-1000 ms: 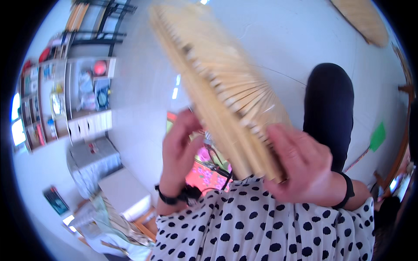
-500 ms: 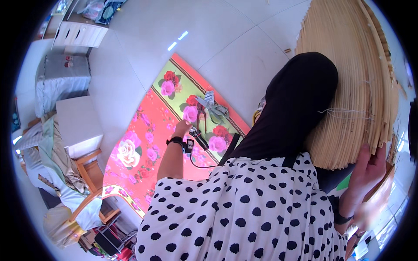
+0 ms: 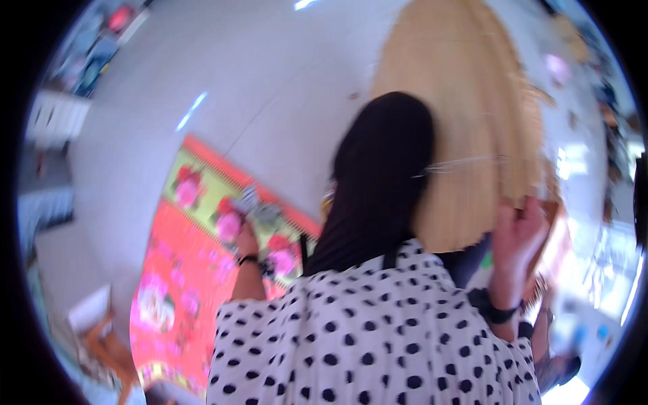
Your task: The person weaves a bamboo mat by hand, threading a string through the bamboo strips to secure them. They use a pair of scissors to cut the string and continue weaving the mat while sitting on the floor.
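A large bundle of thin, tan, wood-like strips point(image 3: 466, 101) rests against my black-clad right leg, tied round with thin pale string point(image 3: 466, 163). At its lower right end, my right hand point(image 3: 518, 229) has its fingers bent around the strips' edge. My left hand point(image 3: 247, 237) reaches down over the flowered mat point(image 3: 196, 250), just beside grey-bladed scissors point(image 3: 264, 211). Motion smears its fingers, so whether they hold anything is unclear. A dark tool point(image 3: 268, 267) lies by the left wrist, too blurred to name.
Pale tiled floor point(image 3: 270, 88) surrounds the mat. A wooden chair point(image 3: 111, 351) and a pale box point(image 3: 71, 253) stand at the left, below a white drawer unit point(image 3: 57, 118). Another person's arm point(image 3: 542, 327) shows at the lower right.
The whole view has swung, shifting the mat and bundle leftward in the picture and blurring it. My left hand has moved farther up the mat, closer to the scissors. My right hand stays at the bundle.
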Available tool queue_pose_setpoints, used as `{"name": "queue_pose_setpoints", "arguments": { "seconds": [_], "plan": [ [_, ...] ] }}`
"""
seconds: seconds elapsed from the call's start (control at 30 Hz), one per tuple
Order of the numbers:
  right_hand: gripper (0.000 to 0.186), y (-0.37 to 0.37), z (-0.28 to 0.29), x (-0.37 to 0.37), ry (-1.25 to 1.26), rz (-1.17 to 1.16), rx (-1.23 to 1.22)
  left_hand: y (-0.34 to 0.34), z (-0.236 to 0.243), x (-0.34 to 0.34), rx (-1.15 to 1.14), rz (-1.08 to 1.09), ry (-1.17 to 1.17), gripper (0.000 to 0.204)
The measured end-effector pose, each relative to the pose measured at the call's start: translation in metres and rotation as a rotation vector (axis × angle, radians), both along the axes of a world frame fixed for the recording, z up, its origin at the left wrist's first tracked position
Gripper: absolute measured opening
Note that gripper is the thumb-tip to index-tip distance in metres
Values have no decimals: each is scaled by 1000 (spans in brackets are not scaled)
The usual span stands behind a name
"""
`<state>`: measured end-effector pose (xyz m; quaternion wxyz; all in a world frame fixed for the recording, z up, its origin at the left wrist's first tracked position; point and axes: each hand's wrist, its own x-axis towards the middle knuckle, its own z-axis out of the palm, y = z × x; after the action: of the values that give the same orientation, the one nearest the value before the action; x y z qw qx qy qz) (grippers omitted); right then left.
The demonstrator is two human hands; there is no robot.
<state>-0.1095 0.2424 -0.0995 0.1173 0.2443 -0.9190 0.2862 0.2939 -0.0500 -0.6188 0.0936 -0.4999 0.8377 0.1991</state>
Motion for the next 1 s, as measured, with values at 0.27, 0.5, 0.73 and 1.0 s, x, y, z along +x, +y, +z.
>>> {"name": "queue_pose_setpoints", "arguments": {
  "seconds": [0.27,0.5,0.73,1.0],
  "plan": [
    [41,2,4,-18,-198,-17,-208,-20,98,-39,839,1061,891,13],
    [42,-15,3,-18,-190,47,-259,-33,336,-182,637,376,1161,36],
    [20,-24,4,-18,-52,-37,-120,74,451,-288,966,-576,1187,19],
    [20,-21,7,-16,38,-45,-28,132,428,-340,846,-666,1190,15]
  ]
}}
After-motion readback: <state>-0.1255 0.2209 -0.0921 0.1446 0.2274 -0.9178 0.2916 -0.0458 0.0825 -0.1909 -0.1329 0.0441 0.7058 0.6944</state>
